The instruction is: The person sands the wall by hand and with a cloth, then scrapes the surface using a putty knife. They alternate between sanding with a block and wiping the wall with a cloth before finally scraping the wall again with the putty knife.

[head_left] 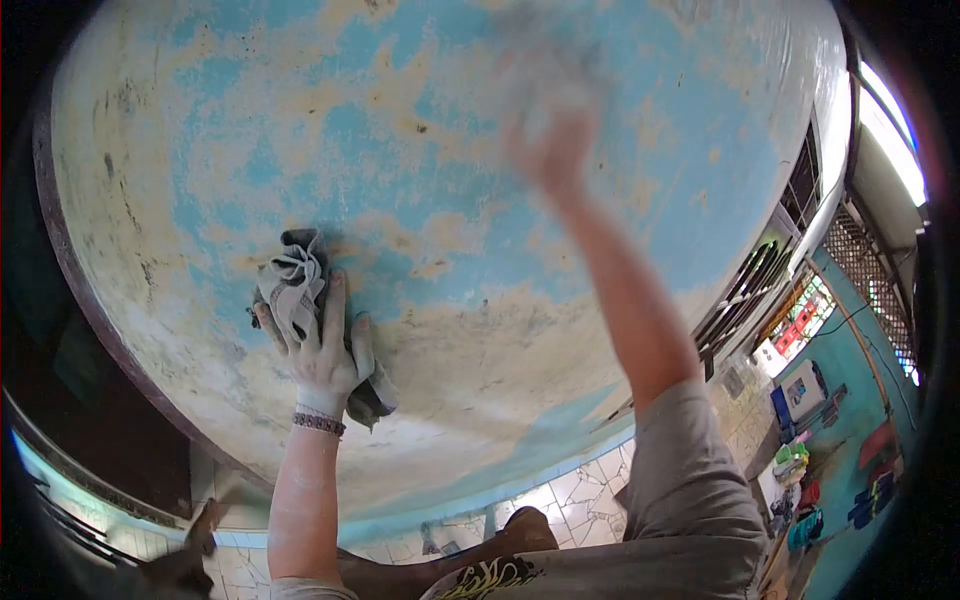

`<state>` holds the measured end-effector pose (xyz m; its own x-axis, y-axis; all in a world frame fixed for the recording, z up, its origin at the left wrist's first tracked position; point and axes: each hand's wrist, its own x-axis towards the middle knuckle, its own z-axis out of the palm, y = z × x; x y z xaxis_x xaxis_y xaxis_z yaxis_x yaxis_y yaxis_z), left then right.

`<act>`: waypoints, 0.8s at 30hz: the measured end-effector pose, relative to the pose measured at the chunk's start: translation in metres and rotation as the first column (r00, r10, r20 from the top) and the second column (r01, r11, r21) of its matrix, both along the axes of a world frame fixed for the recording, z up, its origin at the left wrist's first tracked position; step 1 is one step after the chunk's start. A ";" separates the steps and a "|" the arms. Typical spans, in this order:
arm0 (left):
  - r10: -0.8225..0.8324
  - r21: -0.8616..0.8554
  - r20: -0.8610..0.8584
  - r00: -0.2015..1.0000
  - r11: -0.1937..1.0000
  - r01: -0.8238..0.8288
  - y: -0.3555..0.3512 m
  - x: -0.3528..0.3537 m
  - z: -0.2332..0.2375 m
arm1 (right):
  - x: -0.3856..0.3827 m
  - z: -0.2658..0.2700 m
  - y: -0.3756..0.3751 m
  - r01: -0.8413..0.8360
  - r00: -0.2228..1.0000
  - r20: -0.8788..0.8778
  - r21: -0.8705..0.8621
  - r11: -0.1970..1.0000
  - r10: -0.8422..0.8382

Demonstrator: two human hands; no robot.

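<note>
A wall (420,180) with patchy blue and cream paint, worn and spotted, fills the view in front of me. My left hand (325,365) lies against its lower left part, fingers partly spread and gripping a crumpled grey cloth (297,290). Part of the cloth pokes out below the palm, and a beaded bracelet (318,424) circles the wrist. Pale dust coats that hand. Higher up and to the right, my right hand (555,140) is at the wall, smeared by motion. A greyish blur surrounds its fingers; whether they hold anything I cannot make out.
A dark doorway (90,380) opens at the left, edged by a brown frame. Below lies a floor of irregular pale tiles (575,495). At the right, various household items (800,480) stand along a teal wall (850,370), near louvred window slats (745,290).
</note>
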<state>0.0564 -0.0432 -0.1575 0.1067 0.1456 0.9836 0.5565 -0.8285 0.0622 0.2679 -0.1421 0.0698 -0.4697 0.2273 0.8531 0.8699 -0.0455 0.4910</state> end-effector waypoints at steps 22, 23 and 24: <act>0.095 -0.270 0.416 0.904 0.963 0.023 0.008 0.000 -0.027 | -0.042 -0.130 0.009 0.187 0.936 0.351 -0.431 0.883 -0.027; 0.111 -0.250 0.418 0.901 0.968 -0.003 0.009 -0.002 -0.028 | -0.034 -0.080 0.012 0.158 0.983 0.164 -0.502 0.850 -0.086; 0.125 -0.232 0.426 0.896 0.972 -0.026 0.010 -0.002 -0.029 | -0.032 -0.061 0.012 0.136 0.991 0.074 -0.473 0.870 -0.115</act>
